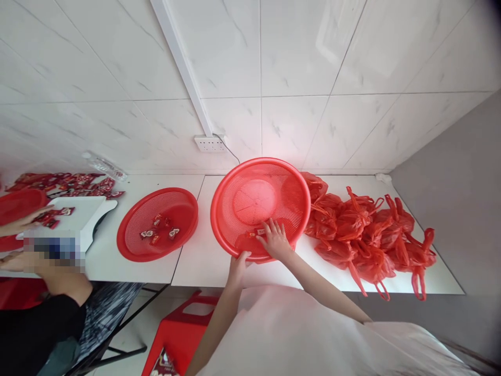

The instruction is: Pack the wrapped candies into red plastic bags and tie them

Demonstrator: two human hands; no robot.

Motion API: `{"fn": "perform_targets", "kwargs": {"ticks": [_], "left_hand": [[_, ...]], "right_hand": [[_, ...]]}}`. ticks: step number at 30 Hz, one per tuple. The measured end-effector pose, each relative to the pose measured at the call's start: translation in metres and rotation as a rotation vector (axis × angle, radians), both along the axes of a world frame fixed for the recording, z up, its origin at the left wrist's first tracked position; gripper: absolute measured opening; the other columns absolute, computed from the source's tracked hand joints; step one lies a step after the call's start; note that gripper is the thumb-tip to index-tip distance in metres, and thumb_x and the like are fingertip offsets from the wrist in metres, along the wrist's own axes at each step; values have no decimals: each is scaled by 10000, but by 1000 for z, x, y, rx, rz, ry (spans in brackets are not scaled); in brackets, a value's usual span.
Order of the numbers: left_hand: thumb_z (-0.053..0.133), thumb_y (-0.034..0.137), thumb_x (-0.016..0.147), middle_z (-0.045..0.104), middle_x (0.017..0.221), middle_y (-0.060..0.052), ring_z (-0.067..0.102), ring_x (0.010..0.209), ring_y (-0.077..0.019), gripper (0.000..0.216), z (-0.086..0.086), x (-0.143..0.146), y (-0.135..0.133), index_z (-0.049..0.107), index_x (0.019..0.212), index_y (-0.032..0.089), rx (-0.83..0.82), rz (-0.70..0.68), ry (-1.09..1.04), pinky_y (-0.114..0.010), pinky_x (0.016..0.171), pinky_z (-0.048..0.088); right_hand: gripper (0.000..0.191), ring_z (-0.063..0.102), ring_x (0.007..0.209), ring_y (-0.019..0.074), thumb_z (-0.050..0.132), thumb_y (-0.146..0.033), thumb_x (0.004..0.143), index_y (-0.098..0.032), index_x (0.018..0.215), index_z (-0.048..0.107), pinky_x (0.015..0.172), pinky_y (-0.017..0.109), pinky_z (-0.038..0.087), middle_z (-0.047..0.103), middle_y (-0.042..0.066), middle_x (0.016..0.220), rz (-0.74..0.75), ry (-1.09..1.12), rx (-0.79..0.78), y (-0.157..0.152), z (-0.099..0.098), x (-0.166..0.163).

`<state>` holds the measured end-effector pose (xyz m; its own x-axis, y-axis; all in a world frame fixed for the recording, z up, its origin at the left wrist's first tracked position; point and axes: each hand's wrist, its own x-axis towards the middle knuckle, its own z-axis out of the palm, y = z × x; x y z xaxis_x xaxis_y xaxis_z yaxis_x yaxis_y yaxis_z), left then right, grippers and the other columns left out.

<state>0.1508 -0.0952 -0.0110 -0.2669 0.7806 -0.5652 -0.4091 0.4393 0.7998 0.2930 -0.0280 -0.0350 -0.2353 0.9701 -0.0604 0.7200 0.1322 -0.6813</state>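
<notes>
A large red mesh basket stands tilted up toward me on the white table. My left hand grips its near rim, fingers closed on the edge. My right hand reaches inside the basket with fingers spread, resting on a few small red packets at the bottom. A second red basket lies flat to the left with several small packets inside.
A heap of red plastic bags lies on the table right of the basket. At far left another person's hands work over a white tray and more red packets. A red stool stands below the table. A wall socket sits behind.
</notes>
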Motion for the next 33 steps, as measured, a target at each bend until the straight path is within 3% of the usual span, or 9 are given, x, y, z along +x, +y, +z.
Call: {"fn": "perform_targets", "kwargs": {"ticks": [3, 7, 11, 14, 18, 21, 26, 29, 33], "left_hand": [[642, 204, 645, 721, 889, -74, 680, 850, -233, 260, 5, 9, 0, 680, 895, 140, 43, -63, -14, -326, 740, 541], [640, 212, 641, 719, 883, -83, 677, 818, -224, 252, 7, 4, 3, 687, 872, 122, 45, -97, 6, -314, 719, 540], [641, 209, 620, 716, 872, -78, 681, 815, -222, 300, 4, -5, 6, 686, 903, 123, -8, -68, -32, -319, 722, 543], [636, 211, 621, 717, 880, -86, 683, 825, -226, 300, 2, -7, 5, 679, 904, 120, -49, -66, -55, -325, 727, 547], [640, 183, 612, 721, 889, -90, 685, 814, -224, 292, 2, -6, 4, 675, 896, 126, -86, -60, -12, -330, 727, 556], [651, 182, 598, 718, 848, -92, 680, 800, -230, 247, 2, -10, 7, 677, 835, 119, -92, -26, 61, -325, 698, 559], [659, 190, 570, 701, 777, -69, 663, 789, -228, 285, 7, -37, 18, 695, 843, 114, -4, 117, 205, -302, 648, 553], [659, 185, 554, 694, 765, -69, 660, 799, -237, 316, 11, -56, 23, 697, 856, 104, 4, 216, 285, -299, 637, 552], [653, 166, 560, 696, 811, -78, 665, 802, -236, 293, 13, -69, 26, 688, 845, 112, -12, 292, 310, -315, 652, 562]], "right_hand": [[600, 232, 1419, 405, 525, -505, 905, -244, 1434, 418, 1103, 610, 184, 253, 187, 1557, 81, -55, -96, -9, -3, -9], [451, 360, 1356, 342, 411, -508, 957, -323, 1359, 501, 1038, 551, 315, 402, 123, 1489, 288, -20, -83, -15, 12, -1], [322, 561, 1097, 258, 463, -471, 945, -298, 1165, 624, 935, 439, 404, 620, 82, 1214, 427, 21, 15, -12, 24, 10], [233, 602, 951, 220, 495, -376, 938, -261, 1068, 650, 843, 352, 435, 672, 67, 1011, 469, 55, 56, -10, 21, 10], [153, 632, 781, 183, 526, -289, 899, -228, 974, 645, 697, 272, 450, 682, 41, 866, 323, 188, 2, -9, 9, 8], [187, 630, 602, 155, 584, -403, 856, -217, 850, 597, 579, 242, 448, 655, -2, 697, 120, 407, -133, -9, 1, 15], [365, 565, 384, 165, 513, -592, 833, -233, 894, 499, 375, 239, 397, 591, -33, 526, -234, 639, -414, -7, -12, 41], [342, 584, 448, 168, 516, -566, 818, -226, 829, 483, 405, 255, 438, 599, -18, 572, -340, 618, -399, -8, -24, 53], [244, 619, 635, 182, 520, -456, 829, -216, 784, 532, 591, 326, 539, 625, 13, 708, -293, 498, -237, -6, -40, 56]]}}
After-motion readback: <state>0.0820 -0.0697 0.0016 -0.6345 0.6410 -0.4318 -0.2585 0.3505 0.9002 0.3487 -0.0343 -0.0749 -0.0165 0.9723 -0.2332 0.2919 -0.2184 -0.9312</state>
